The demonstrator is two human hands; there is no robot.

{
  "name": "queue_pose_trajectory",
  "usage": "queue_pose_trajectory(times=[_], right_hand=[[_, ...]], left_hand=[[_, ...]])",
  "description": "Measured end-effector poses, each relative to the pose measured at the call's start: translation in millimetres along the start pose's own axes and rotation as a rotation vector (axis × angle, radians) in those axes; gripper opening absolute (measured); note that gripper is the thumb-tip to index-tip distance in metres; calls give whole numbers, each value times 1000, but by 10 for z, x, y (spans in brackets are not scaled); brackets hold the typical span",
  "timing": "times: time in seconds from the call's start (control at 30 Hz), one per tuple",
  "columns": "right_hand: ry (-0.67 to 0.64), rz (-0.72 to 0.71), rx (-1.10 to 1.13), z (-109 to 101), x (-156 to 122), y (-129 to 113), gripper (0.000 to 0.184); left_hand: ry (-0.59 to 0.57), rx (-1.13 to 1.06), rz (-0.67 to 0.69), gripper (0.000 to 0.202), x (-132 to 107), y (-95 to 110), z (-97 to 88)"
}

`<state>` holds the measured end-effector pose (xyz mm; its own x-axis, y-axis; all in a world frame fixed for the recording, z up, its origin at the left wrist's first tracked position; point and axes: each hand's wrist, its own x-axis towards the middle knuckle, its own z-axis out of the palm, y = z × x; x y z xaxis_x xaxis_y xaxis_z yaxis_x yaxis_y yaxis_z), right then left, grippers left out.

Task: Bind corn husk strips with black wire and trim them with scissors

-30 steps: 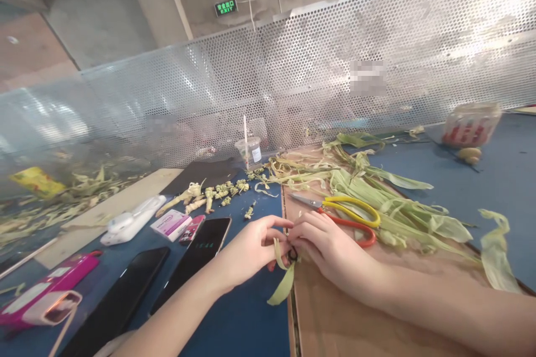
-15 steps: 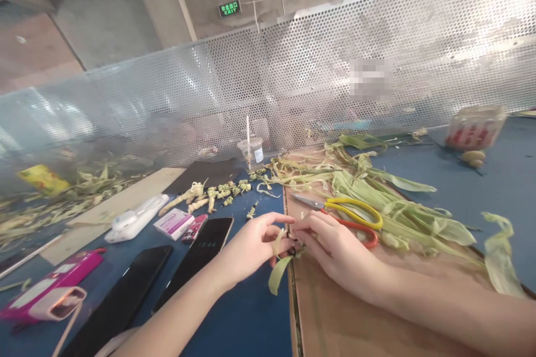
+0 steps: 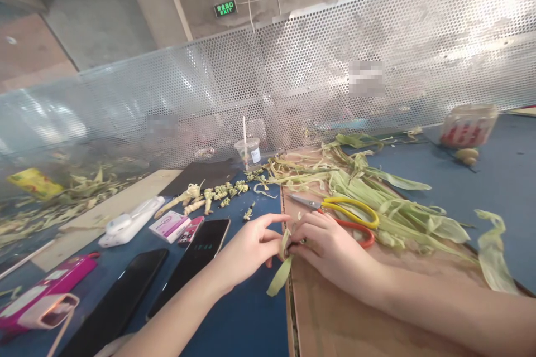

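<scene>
My right hand (image 3: 324,239) is closed, its fingertips pinching a small twisted piece of green corn husk (image 3: 280,277), whose loose end hangs down to the left. My left hand (image 3: 253,242) is just left of it. Its index finger is stretched toward the right fingertips, and its other fingers are apart beside the husk, touching or nearly touching it. Dark material shows at the pinch, partly hidden by the fingers. Scissors (image 3: 349,213) with one yellow and one red-orange handle lie just beyond my right hand. A small knotted husk piece (image 3: 249,212) rests beyond my left hand.
Loose husks (image 3: 377,201) spread over the brown board (image 3: 330,318). Knotted husk pieces (image 3: 209,195) lie at the back. On the left are phones (image 3: 119,295), a pink-white box (image 3: 170,226) and a magenta device (image 3: 48,293). A plastic cup (image 3: 248,150) stands by the perforated screen (image 3: 272,78).
My left fingers have drawn back slightly from the husk, which has shifted toward my right hand. The whole view has moved a little; the things on the table stay put.
</scene>
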<state>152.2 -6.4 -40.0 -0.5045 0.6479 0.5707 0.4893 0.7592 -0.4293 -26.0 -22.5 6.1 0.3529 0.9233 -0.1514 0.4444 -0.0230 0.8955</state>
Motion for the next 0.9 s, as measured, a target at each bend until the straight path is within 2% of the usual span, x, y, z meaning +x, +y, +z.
queue_pose_trajectory(times=[0.3, 0.53, 0.77, 0.9], right_hand=[[-21, -13, -27, -18, -17, -27, 15], [-28, 138, 111, -56, 13, -58, 9], [-51, 258, 193, -119, 39, -86, 10], [-36, 267, 219, -124, 28, -89, 9]], left_hand=[[17, 44, 35, 33, 37, -102, -8], [41, 32, 117, 17, 63, -124, 11], [99, 149, 149, 21, 50, -118, 6], [199, 205, 156, 21, 65, -147, -10]])
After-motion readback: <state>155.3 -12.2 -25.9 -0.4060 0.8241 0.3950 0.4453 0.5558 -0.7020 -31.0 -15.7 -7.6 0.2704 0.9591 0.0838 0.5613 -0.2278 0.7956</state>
